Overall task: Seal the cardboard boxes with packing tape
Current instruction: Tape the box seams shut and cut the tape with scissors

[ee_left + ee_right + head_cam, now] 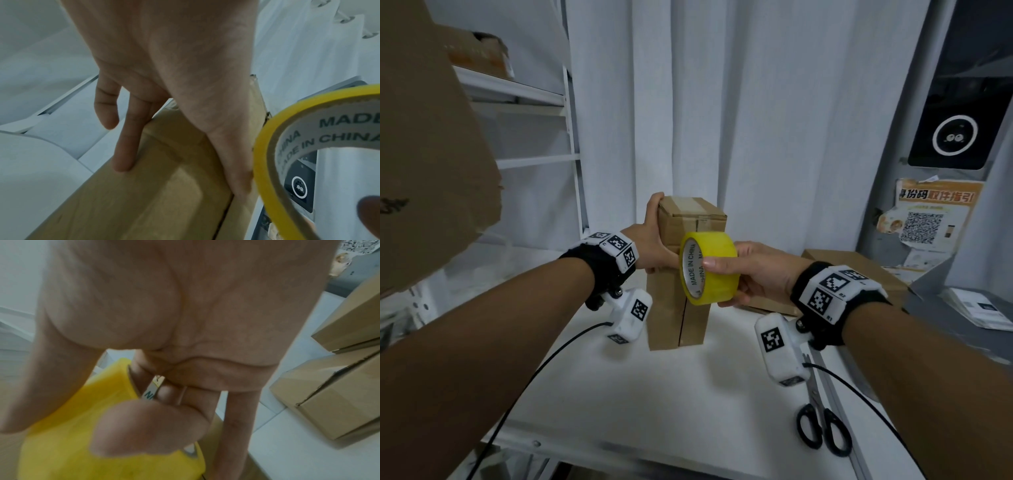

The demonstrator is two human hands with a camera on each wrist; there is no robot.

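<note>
Cardboard box stood on end on the white counter, the left hand clasping its upper side. Right hand gripped a yellow tape roll against the box's front. Scissors lay near the counter's right edge; more flat boxes sat behind, before white curtains.

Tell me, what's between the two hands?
The yellow roll of packing tape, gripped by the right hand, sits against the tall brown cardboard box the left hand holds, in the head view.
</note>
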